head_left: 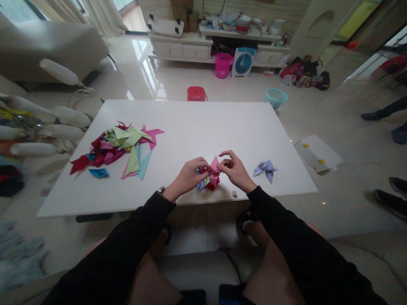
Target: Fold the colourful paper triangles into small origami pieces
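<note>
Near the front edge of the white table [216,125], my left hand [192,174] and my right hand [234,168] meet over a pink origami piece [214,163]. Fingertips of both hands pinch it, one hand on each side. Just under it is a cluster of folded paper [212,184] in red, purple, green and blue, partly hidden by my left fingers. I cannot tell whether the pink piece is joined to that cluster. To the right of my right hand lies a purple origami piece [267,170] with pointed ends.
A heap of folded paper [106,149] in several colours spreads over the table's left side, with a blue piece [99,173] before it. A small sticker [235,194] is by the front edge. Beyond stand a red stool [196,93] and a teal basket [276,96]. Other people's feet [397,201] show at right.
</note>
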A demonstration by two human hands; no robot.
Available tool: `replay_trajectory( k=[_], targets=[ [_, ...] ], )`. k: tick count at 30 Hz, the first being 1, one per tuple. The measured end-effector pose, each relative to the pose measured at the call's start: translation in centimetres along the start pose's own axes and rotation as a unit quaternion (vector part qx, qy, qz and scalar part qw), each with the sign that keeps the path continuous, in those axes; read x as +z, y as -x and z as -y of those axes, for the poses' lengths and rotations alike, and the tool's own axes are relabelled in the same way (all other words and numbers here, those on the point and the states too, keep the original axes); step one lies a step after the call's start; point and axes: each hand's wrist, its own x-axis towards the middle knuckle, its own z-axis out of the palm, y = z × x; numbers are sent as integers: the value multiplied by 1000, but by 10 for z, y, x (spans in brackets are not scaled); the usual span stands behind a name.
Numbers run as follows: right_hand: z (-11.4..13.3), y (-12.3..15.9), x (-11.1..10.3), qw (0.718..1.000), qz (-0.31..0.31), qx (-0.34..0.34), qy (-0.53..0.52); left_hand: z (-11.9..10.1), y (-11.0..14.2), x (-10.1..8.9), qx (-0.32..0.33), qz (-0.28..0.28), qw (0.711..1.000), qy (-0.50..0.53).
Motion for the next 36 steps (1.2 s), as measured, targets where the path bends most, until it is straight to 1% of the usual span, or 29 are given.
replay_trajectory(
  k=[4,7,10,15,20,23,27,32,36],
  targets=[
    [-1,0,-1,998,0,-35,48,1,0,1,14,-10,1000,2],
    [-2,-1,-2,996,7,-38,82,0,0,1,22,-28,999,-6],
    [-3,-1,-3,993,3,-40,113,-1,0,1,7,-30,999,-8],
    [4,0,-6,986,-17,-80,142,0,1,1,-22,-34,998,-53],
    [11,3,-3,980,37,-110,164,3,0,0,-31,-27,996,-85],
    [8,3,1,976,35,-119,180,5,0,0,-27,-20,996,-86],
    [3,2,5,974,21,-123,191,4,1,2,-33,-28,997,-58],
    [5,1,6,974,-1,-128,186,-1,3,1,-80,-34,995,46],
    [7,-1,9,974,-7,-136,181,3,3,-1,-103,2,991,89]
  ],
)
